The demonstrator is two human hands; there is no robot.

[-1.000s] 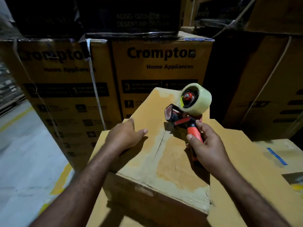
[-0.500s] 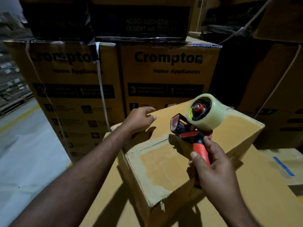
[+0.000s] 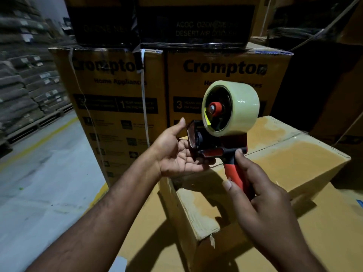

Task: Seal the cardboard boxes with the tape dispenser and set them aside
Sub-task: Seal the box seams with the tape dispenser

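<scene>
Head view: lifted dispenser (image 3: pixel 225 122) off box (image 3: pixel 284 160), right hand (image 3: pixel 261 195) fingers (image 3: pixel 228 184) curled round handle (image 3: pixel 234 171); moved left hand (image 3: pixel 176 154) to its nose, grip impossible to tell. Probably freeing tape before sealing.

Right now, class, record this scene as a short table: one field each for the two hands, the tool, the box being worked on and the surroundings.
Right hand: grips the red handle of the tape dispenser, held up above the box
Left hand: palm up, fingers at the dispenser's front end, thumb raised
Tape roll: clear, mounted on the dispenser
Cardboard box: flaps closed, sits on a larger carton
Behind: Crompton cartons; stacked sacks at left
</scene>
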